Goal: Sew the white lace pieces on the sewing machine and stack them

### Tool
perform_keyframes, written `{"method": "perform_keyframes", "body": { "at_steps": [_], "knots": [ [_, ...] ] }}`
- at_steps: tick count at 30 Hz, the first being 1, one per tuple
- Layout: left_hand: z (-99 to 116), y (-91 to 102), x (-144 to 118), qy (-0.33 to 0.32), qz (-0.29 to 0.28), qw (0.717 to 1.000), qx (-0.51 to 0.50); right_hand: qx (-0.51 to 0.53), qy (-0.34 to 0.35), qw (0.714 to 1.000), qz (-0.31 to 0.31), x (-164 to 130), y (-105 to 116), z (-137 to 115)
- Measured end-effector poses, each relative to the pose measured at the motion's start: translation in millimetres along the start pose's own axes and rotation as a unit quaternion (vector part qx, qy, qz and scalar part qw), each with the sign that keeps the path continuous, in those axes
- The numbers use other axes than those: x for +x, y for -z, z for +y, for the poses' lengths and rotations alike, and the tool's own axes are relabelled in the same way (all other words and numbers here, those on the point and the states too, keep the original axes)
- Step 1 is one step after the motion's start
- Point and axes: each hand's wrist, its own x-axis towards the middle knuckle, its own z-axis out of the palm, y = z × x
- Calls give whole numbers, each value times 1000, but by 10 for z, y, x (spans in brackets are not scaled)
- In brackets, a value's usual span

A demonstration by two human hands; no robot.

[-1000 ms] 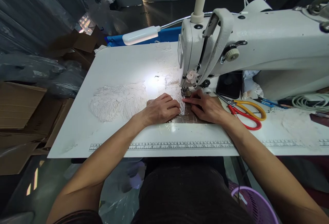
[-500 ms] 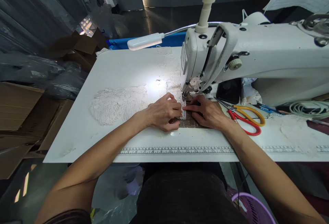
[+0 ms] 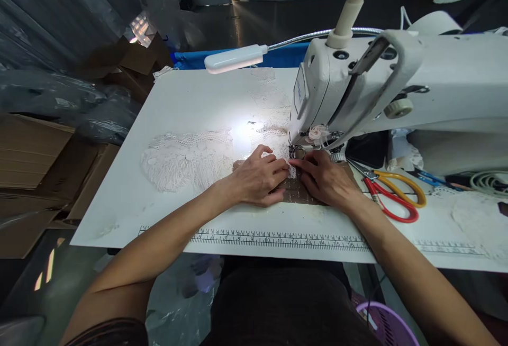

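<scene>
Left hand (image 3: 260,179) flat, fingers spread and pressing down on the white lace (image 3: 190,158), fingertips just short of the presser foot (image 3: 297,152). Right hand (image 3: 323,179) likewise open and palm-down, pinning the lace strip (image 3: 292,170) against the brown patterned plate (image 3: 299,193) from the other side, index finger pointing in at the needle area. Nothing gripped by either hand; both only holding the fabric flat, the 2 sets of fingertips nearly touching. Bulk of the lace spread out to the left on the white table (image 3: 182,97), lit by the gooseneck lamp (image 3: 234,58). White sewing machine (image 3: 397,81) head directly above the hands.

To do this well, probably: keep even pressure from both sides, edge aligned to the foot, fingertips clear of the needle.

Red-and-yellow scissors (image 3: 392,190) just right of the right wrist. Printed ruler (image 3: 278,238) along the near table edge.
</scene>
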Motion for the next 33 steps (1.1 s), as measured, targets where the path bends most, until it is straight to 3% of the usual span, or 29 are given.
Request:
{"method": "perform_keyframes", "body": {
  "at_steps": [15, 29, 33],
  "knots": [
    [-33, -55, -21, 22, -15, 999, 41, 7, 21, 1000, -1, -37, 37, -65],
    [-102, -10, 16, 71, -59, 996, -16, -40, -15, 999, -10, -22, 15, -147],
    [-130, -23, 23, 82, -70, 994, -25, -2, -34, 999, -21, -52, 74, -108]
  ]
}}
